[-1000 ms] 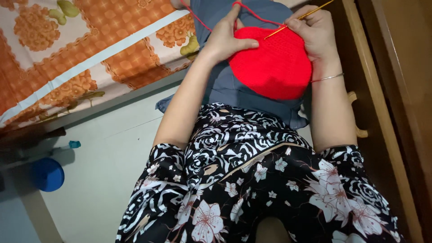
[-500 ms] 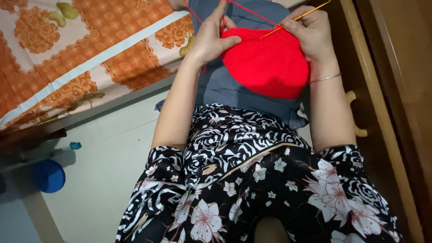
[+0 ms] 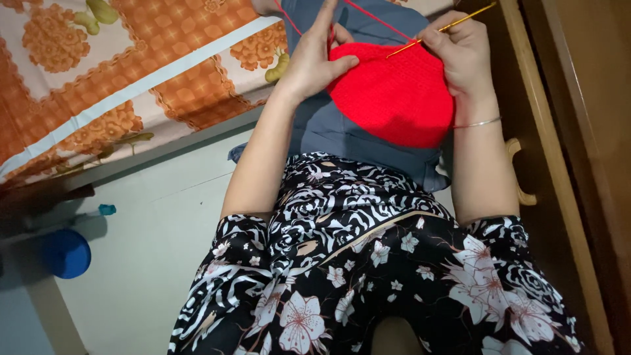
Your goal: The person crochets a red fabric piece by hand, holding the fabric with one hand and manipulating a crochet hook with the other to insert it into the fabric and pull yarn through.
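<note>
A round red crocheted piece (image 3: 397, 95) lies over my grey-clad lap. My left hand (image 3: 315, 59) pinches its left edge with the thumb, and the forefinger is raised with red yarn (image 3: 289, 23) running over it. My right hand (image 3: 460, 56) grips a thin yellow crochet hook (image 3: 453, 26) whose tip is at the top edge of the red piece. A thin silver bangle (image 3: 480, 122) circles my right wrist.
An orange and cream floral bedsheet (image 3: 118, 85) covers a bed on the left. A wooden cabinet with a handle (image 3: 519, 171) stands close on the right. A blue round lid (image 3: 66, 253) lies on the pale floor at the lower left.
Both hands and the red piece sit a little higher in view. My left forefinger has lifted with the yarn over it.
</note>
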